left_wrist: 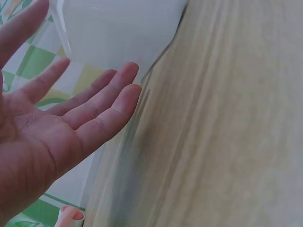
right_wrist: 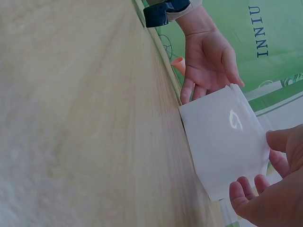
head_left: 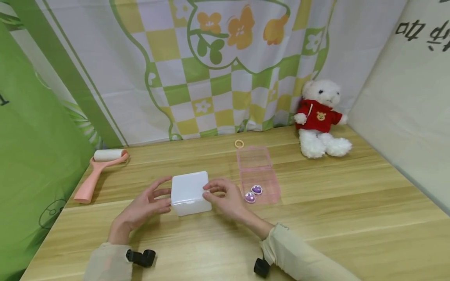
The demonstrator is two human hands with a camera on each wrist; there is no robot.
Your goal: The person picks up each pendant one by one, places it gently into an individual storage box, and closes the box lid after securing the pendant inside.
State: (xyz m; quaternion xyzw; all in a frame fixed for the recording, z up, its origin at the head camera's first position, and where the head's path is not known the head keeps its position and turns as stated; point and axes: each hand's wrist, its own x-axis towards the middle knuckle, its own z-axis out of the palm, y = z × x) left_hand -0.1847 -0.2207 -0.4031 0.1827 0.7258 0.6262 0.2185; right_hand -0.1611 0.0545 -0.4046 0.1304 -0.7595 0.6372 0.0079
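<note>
A white plastic box (head_left: 190, 191) with its lid closed sits on the wooden table between the two hands. At its left side is the left hand (head_left: 149, 205), thumb by the front corner and fingers spread. In the left wrist view, the fingers (left_wrist: 109, 111) of that hand reach out loosely along the box wall. Opposite it, the right hand (head_left: 226, 199) has its thumb and forefinger at the lid's right edge. Seen from the right wrist, the thumb (right_wrist: 279, 140) meets the box's edge while the other fingers bend loosely beside the wall.
Right of the box lies an open pink transparent case (head_left: 258, 175) with two purple heart-shaped gems (head_left: 254, 194) on it. A yellow ring (head_left: 239, 144) is behind the case. At the left lies a pink lint roller (head_left: 95, 173); a white teddy bear (head_left: 320, 117) sits at the back right.
</note>
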